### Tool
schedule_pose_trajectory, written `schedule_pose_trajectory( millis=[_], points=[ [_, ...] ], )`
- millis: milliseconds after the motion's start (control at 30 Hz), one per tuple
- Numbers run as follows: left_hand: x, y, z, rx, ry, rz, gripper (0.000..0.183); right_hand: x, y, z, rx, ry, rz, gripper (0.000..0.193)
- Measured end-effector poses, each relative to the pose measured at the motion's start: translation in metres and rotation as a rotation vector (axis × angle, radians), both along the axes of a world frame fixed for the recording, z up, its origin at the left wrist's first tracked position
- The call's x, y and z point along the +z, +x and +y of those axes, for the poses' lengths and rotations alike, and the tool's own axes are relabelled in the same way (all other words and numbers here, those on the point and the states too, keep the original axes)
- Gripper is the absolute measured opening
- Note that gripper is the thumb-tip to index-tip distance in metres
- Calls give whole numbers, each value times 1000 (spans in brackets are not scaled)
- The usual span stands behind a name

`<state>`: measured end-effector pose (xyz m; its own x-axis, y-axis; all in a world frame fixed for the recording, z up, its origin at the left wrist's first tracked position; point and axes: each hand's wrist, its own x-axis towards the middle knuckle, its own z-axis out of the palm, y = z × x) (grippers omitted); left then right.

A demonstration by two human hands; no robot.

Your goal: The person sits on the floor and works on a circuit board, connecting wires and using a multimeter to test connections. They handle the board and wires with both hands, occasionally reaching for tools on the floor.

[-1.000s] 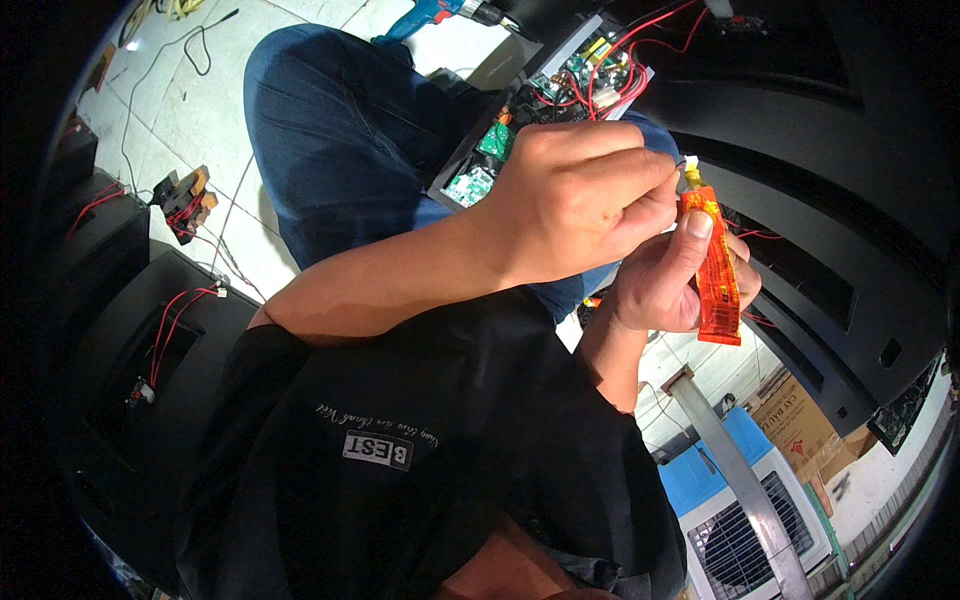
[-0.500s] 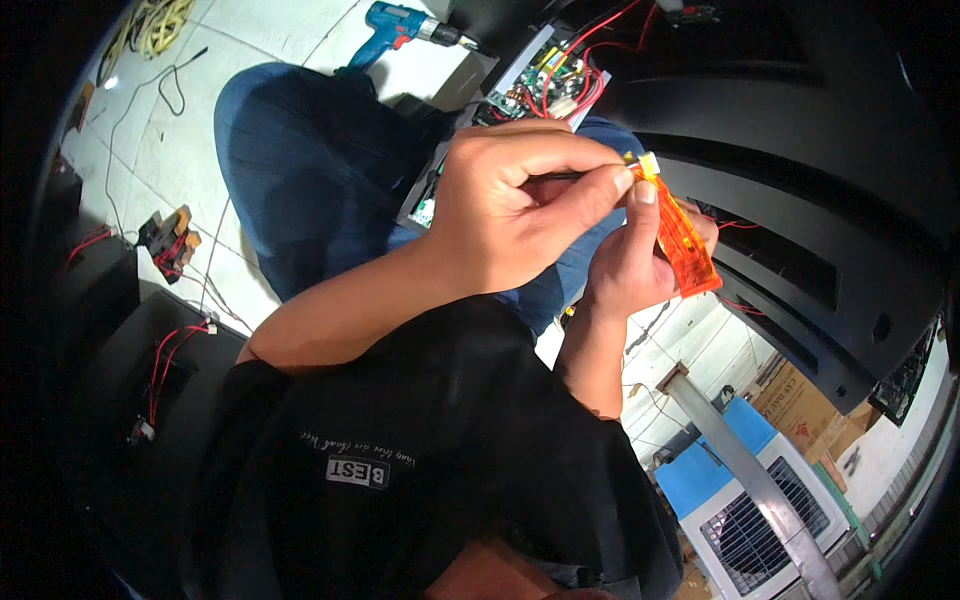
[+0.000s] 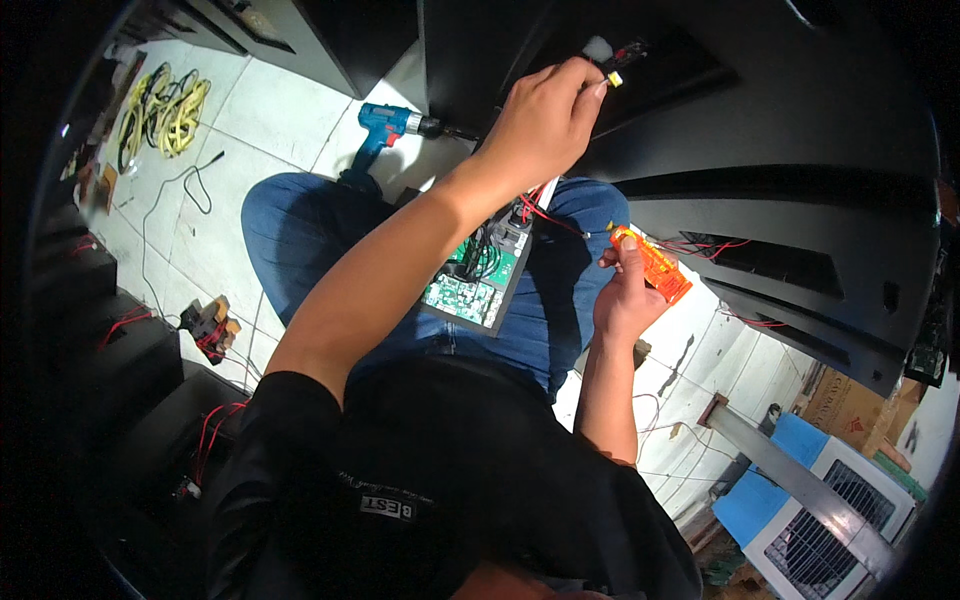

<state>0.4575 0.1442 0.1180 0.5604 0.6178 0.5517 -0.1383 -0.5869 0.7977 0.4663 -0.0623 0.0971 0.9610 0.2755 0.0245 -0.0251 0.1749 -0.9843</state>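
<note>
My left hand point(image 3: 550, 125) reaches far forward, thumb and finger pinched on a small pale yellow-white connector point(image 3: 615, 79). The connector is beside a dark panel point(image 3: 700, 120) with a recess. My right hand point(image 3: 630, 290) is over my right thigh, closed around a flat, translucent orange object point(image 3: 652, 264) whose exact kind I cannot make out; the thumb presses its upper end. On my lap, partly behind my left forearm, rests an open grey metal tray of green circuit boards point(image 3: 465, 300) with black and red wires.
A blue cordless drill point(image 3: 385, 130) lies on the tiled floor ahead of my left knee. Coiled yellow cable point(image 3: 165, 115) is at the far left. Large black cabinets stand right and left, red wires point(image 3: 705, 247) hanging from them. A blue-and-white cooler point(image 3: 800, 500) stands lower right.
My left hand has moved away from the orange object and forward to the dark panel. My right hand keeps the orange object, now a little lower. The boards on my lap show more.
</note>
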Motion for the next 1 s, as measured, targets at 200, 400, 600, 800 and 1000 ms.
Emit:
schedule_pose_trajectory(
  millis=[200, 400, 600, 800, 1000],
  points=[
    [-36, 60, 22, 166, 131, 65, 19, -28, 9, -6, -43, -10, 86, 19],
    [-49, 78, 28, 171, 152, 241, 22, -57, 24, -8, -91, 120, 208, 19],
    [-47, 77, 32, 158, 205, 470, 19, -91, 37, -9, -86, 229, 293, 17],
    [-51, 79, 29, 167, 187, 446, 20, -95, 40, -6, -95, 265, 333, 18],
    [-53, 82, 27, 176, 150, 455, 20, -95, 39, -5, -77, 213, 286, 16]
  ],
)
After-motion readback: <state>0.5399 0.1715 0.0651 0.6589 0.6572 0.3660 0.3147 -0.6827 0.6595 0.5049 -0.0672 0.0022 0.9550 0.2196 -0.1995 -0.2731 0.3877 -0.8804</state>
